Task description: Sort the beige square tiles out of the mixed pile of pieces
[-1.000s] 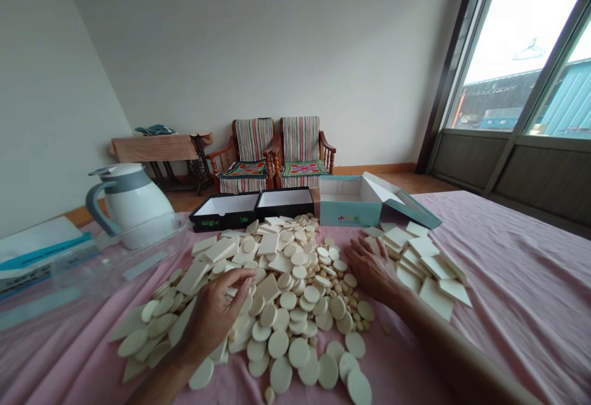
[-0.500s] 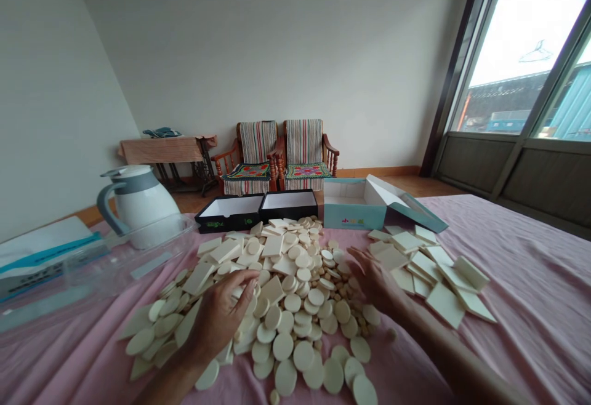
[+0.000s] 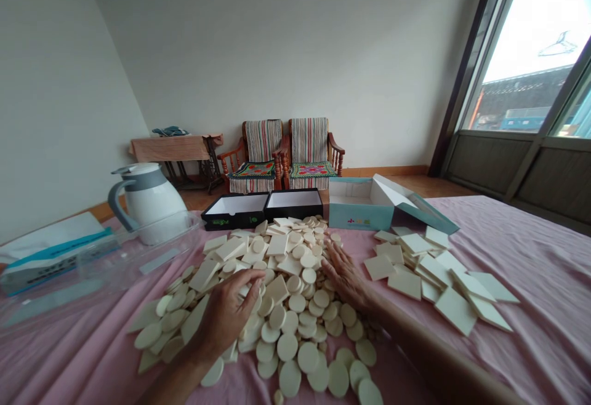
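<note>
A big heap of cream tiles (image 3: 281, 282), round and square ones mixed, lies on a pink cloth (image 3: 545, 282). My left hand (image 3: 228, 316) rests on the heap's near left part, fingers curled down onto the round pieces; whether it grips one I cannot make out. My right hand (image 3: 346, 276) lies flat on the heap's right edge, fingers stretched out and together, palm down. To its right sits a separate group of square tiles (image 3: 438, 276), apart from the hand.
At the back stand two black boxes with white insides (image 3: 258, 208) and an open teal box (image 3: 364, 205). A white jug (image 3: 148, 199) sits in a clear plastic bin (image 3: 92, 269) at left, beside a tissue box (image 3: 50, 248). Two chairs (image 3: 281, 152) stand by the far wall.
My right hand has slid left, from beside the square tiles onto the heap of round ones. The square group now lies apart. My left hand has stayed put.
</note>
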`<state>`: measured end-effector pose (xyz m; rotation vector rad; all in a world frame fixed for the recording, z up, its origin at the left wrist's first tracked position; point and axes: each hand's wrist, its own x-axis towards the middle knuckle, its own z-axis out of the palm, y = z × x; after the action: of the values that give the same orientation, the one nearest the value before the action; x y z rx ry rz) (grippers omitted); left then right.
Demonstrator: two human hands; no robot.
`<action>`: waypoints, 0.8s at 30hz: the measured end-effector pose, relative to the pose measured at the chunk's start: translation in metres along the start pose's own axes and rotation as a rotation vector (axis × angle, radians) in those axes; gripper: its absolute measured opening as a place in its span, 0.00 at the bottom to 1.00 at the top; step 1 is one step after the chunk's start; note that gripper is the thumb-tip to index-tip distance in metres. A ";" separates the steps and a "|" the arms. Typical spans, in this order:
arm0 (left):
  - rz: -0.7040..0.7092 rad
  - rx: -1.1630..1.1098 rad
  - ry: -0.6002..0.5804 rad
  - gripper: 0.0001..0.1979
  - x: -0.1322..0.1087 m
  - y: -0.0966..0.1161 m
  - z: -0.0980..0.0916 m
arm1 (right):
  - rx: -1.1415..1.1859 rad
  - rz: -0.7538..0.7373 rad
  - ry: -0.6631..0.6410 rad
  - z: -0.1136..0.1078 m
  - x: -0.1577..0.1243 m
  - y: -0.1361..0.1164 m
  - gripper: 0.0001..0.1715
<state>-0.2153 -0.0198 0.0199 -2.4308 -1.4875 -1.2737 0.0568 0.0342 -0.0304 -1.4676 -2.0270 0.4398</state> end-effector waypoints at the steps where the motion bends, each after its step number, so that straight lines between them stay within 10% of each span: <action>1: 0.002 0.000 0.001 0.10 0.000 0.000 0.000 | 0.002 -0.028 -0.008 -0.001 0.000 0.000 0.34; 10: -0.055 0.004 0.078 0.10 0.000 -0.001 -0.003 | 0.057 -0.129 0.202 -0.036 0.013 -0.040 0.22; 17: -0.140 0.000 0.142 0.11 0.001 -0.003 -0.005 | -0.261 -0.282 -0.064 -0.015 0.059 -0.105 0.28; 24: -0.162 -0.002 0.160 0.10 0.001 -0.004 -0.008 | -0.444 -0.188 -0.119 0.006 0.081 -0.117 0.27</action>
<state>-0.2231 -0.0199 0.0240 -2.1874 -1.6655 -1.4593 -0.0514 0.0713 0.0549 -1.5030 -2.4431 -0.0061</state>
